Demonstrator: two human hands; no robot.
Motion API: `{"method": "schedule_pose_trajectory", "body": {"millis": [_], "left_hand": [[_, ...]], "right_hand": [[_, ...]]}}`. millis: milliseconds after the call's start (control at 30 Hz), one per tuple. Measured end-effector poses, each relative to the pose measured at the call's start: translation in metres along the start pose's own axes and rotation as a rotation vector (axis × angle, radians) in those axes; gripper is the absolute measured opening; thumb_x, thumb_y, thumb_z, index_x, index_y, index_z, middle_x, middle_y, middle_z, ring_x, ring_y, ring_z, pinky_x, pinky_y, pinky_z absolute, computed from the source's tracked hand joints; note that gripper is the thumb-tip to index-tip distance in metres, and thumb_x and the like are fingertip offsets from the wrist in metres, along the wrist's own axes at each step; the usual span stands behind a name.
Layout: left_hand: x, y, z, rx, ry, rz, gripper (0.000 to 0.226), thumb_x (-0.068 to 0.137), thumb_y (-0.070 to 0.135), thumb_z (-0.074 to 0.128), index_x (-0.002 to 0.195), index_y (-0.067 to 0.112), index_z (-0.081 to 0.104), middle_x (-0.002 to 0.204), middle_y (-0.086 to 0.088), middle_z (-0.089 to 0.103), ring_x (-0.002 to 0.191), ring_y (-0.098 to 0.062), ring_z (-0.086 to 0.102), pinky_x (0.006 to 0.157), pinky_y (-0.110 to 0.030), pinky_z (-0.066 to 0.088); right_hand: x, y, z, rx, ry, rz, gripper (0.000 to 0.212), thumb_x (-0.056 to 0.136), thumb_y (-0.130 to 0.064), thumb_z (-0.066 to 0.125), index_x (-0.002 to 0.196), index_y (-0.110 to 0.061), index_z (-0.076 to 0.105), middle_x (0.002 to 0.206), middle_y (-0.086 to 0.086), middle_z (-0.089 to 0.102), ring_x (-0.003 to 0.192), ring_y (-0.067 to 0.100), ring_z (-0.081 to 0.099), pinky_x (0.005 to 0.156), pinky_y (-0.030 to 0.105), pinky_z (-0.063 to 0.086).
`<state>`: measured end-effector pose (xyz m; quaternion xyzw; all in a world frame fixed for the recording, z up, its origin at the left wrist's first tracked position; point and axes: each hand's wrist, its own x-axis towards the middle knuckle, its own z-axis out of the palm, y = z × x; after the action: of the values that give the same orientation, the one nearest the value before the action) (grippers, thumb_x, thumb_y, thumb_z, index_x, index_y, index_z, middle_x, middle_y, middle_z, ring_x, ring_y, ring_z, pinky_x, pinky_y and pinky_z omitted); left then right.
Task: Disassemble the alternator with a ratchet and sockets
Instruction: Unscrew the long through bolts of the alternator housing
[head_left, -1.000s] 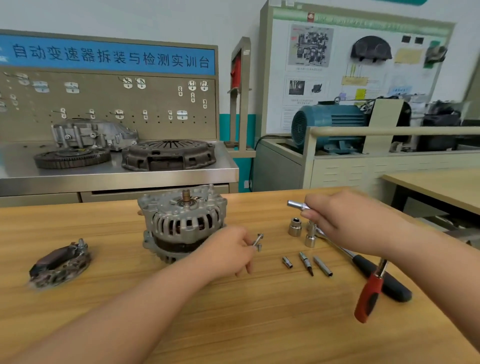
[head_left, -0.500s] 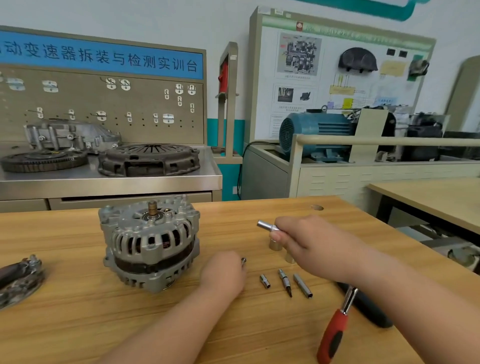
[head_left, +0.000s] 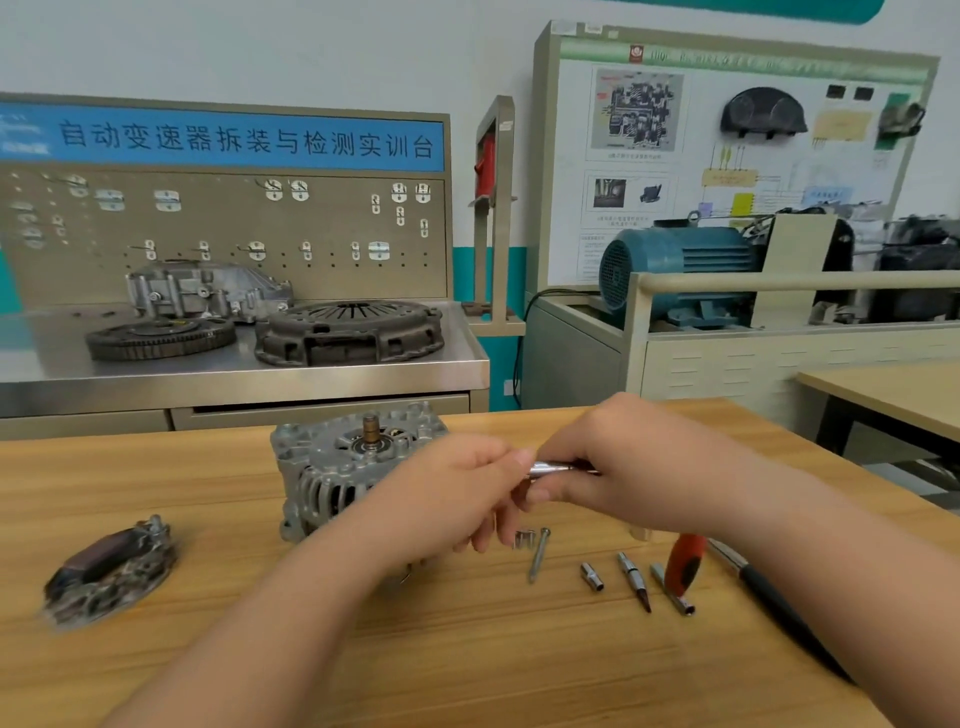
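The silver alternator (head_left: 332, 467) stands on the wooden table (head_left: 467, 654), shaft up, partly behind my left hand. My right hand (head_left: 623, 467) grips a chrome tool bar (head_left: 556, 469) above the table. My left hand (head_left: 457, 499) meets it and pinches the bar's left tip. Below the hands lie a long bolt (head_left: 538, 553), a small socket (head_left: 592, 577), a bit (head_left: 635, 581) and another long socket (head_left: 672, 590).
A removed rectifier part (head_left: 109, 571) lies at the table's left. An orange-handled tool (head_left: 685, 561) and a black-handled ratchet (head_left: 774, 603) lie at the right. Behind stands a steel bench (head_left: 234, 374) with a clutch cover (head_left: 350, 332) and flywheel (head_left: 161, 338).
My left hand set the long bolt on the table and rose to the chrome bar. My right hand lifted the bar toward the middle. The view shifted.
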<state>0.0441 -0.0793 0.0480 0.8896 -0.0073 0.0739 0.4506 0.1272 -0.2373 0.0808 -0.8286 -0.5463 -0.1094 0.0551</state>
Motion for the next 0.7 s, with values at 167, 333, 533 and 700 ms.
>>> {"method": "schedule_pose_trajectory", "body": {"millis": [167,333,533,700], "left_hand": [[-0.020,-0.004,-0.032,-0.125,-0.086,0.043,0.036,0.104,0.030,0.036,0.077,0.015,0.054,0.051,0.006,0.051,0.041,-0.008,0.042,0.041,-0.017,0.034],[-0.030,-0.010,-0.034,-0.579,0.118,-0.019,0.036,0.103,0.028,0.036,0.075,0.009,0.048,0.045,0.007,0.031,0.035,-0.006,0.026,0.034,-0.015,0.023],[-0.030,-0.018,-0.044,-0.904,0.232,0.147,0.029,0.090,0.033,0.043,0.075,0.009,0.052,0.047,0.006,0.032,0.036,-0.007,0.029,0.036,-0.017,0.025],[-0.021,-0.023,-0.046,-0.984,0.158,0.221,0.033,0.089,0.036,0.046,0.069,0.015,0.063,0.046,0.005,0.033,0.036,-0.007,0.031,0.036,-0.017,0.029]], "right_hand": [[0.022,-0.025,-0.016,-0.093,-0.014,-0.160,0.039,0.093,-0.053,0.049,0.105,-0.023,0.070,0.082,-0.006,0.064,0.076,0.010,0.054,0.076,0.029,0.046],[0.036,-0.032,-0.019,-0.002,0.423,-0.149,0.038,0.092,-0.047,0.050,0.107,-0.021,0.072,0.092,-0.004,0.067,0.089,0.012,0.057,0.083,0.028,0.042],[0.037,-0.059,0.026,0.827,0.869,0.057,0.036,0.091,-0.052,0.050,0.078,-0.022,0.064,0.059,0.002,0.059,0.054,0.012,0.056,0.050,0.025,0.039],[0.066,-0.069,0.026,1.336,0.506,0.028,0.029,0.088,-0.040,0.054,0.116,-0.034,0.053,0.092,-0.002,0.073,0.092,0.009,0.068,0.085,0.032,0.056]]}}
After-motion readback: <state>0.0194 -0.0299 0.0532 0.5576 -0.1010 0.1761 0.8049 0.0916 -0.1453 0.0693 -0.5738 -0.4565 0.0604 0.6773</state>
